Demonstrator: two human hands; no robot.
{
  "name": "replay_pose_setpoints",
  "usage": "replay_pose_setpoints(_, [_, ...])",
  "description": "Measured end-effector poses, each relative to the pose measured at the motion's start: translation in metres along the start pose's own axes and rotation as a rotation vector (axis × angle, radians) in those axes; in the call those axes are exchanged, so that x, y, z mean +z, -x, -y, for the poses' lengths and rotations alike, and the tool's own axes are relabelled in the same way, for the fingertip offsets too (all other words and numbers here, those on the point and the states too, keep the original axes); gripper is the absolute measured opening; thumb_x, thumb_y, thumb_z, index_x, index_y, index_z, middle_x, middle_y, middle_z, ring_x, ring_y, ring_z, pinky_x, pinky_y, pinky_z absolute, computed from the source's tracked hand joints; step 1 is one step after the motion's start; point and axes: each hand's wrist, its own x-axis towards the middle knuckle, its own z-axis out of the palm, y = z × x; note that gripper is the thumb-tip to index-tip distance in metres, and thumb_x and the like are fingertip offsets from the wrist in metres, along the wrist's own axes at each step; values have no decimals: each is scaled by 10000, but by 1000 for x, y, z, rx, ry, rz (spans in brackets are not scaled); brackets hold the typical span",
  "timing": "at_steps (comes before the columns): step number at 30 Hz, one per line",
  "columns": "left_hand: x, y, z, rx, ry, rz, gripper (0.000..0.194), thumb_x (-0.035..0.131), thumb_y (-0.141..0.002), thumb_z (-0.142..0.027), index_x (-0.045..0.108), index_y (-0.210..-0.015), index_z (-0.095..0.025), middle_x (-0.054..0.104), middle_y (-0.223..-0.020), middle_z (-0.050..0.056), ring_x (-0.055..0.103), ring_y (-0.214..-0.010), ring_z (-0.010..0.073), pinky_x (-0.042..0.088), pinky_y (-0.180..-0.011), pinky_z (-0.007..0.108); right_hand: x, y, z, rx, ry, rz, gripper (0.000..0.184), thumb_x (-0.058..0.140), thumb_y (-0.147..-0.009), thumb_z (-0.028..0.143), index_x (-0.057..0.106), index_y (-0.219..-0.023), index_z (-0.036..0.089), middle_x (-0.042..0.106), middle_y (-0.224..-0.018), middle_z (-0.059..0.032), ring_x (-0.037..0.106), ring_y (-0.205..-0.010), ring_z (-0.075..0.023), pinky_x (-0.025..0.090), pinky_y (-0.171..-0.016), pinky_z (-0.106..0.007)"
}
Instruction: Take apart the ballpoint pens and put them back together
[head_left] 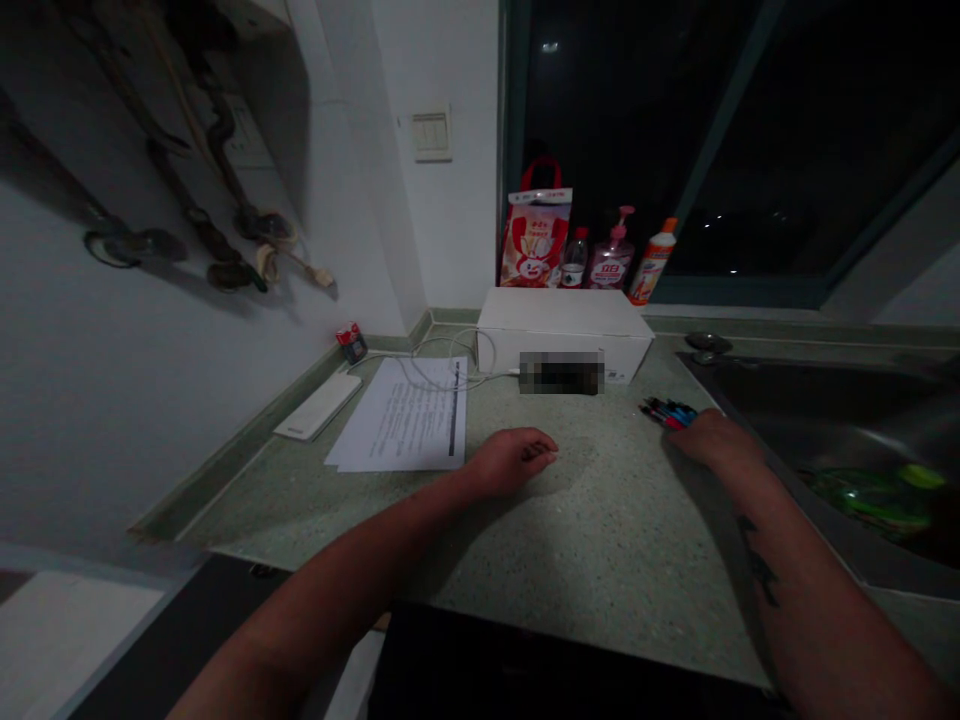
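Note:
Several pens [670, 411] with black, blue and red parts lie bunched at the right of the counter, beside the sink. My right hand [705, 437] is closed around their near ends; its fingers are partly hidden behind the back of the hand. At the middle of the counter my left hand [517, 460] rests low over the surface, fingers curled in, and nothing shows between them. Just left of it are printed sheets of paper [409, 420], with a white cable [427, 385] running across their top.
A white box [562, 318] stands at the back, with a blurred dark object [561, 375] against its front. Behind are a red bag [536, 240] and several bottles [611, 262]. A flat white case [319, 405] and small red-black box [351, 343] lie left; the sink [780, 400] is right.

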Motion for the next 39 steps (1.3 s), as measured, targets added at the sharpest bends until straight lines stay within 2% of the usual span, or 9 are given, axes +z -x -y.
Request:
replay_pose_setpoints(3, [1,0,1,-8,12,-2,161,648,-909,-268,730,-1007,-169,742,-869,41,663,-771,139,527,-747,259,-6,5,2,78,31,36,465,715,-800,356,627,-1161,77,694,-1134,-283,694,-1067,-389,544,-768,-399])
replay_pose_setpoints(8, [3,-3,0,-19,125,-86,200,661,-892,-264,709,-1057,-163,741,-918,62,675,-828,157,550,-807,302,-9,32,22,-62,-19,-136,495,643,-898,372,526,-1269,66,671,-1144,-302,698,-1032,-361,519,-745,-386])
replay_pose_setpoints(12, [8,-6,-4,-60,346,-180,439,752,-821,-275,634,-1225,-151,716,-1145,133,693,-971,203,559,-872,353,8,84,63,-395,-176,-345,483,606,-899,327,492,-1309,99,671,-1156,-242,700,-986,-357,523,-763,-394])
replay_pose_setpoints(15, [13,-6,-12,8,530,-157,553,815,-750,-252,614,-1257,-161,677,-1274,157,671,-1134,276,545,-968,426,28,127,92,-695,-321,-290,529,592,-854,276,465,-1350,144,647,-1254,-201,697,-1000,-337,538,-810,-408])
replay_pose_setpoints(18, [17,-2,-24,20,634,-206,474,793,-746,-170,648,-1196,-179,693,-1273,121,631,-1236,290,484,-1092,449,48,153,110,-912,-513,-202,488,563,-841,266,497,-1322,222,668,-1249,-130,706,-993,-289,558,-834,-393])
replay_pose_setpoints(21, [19,3,-34,-43,667,-304,226,698,-844,-194,689,-1069,-175,745,-1155,105,657,-1194,289,507,-1069,461,63,158,117,-1029,-673,-287,481,520,-856,254,483,-1333,199,655,-1265,-156,656,-1149,-312,536,-952,-459])
replay_pose_setpoints(24, [17,6,-39,-31,692,-387,177,652,-890,-225,685,-1056,-173,759,-1122,104,693,-1115,266,513,-1057,451,73,156,119,-1080,-756,-328,517,543,-871,260,446,-1373,182,627,-1290,-184,621,-1213,-322,522,-989,-499])
replay_pose_setpoints(31, [8,2,-37,-111,671,-493,133,644,-906,-269,712,-968,-174,778,-1048,96,720,-1046,238,551,-990,391,72,160,123,-1146,-799,-249,623,572,-937,326,336,-1505,229,542,-1424,-182,536,-1334,-319,472,-1076,-522])
replay_pose_setpoints(39, [11,-2,-29,-184,603,-554,120,641,-906,-244,704,-988,-184,779,-1057,74,725,-1003,222,573,-938,355,68,156,115,-1133,-756,-155,574,566,-943,345,398,-1485,252,558,-1352,-155,572,-1255,-320,498,-1038,-528])
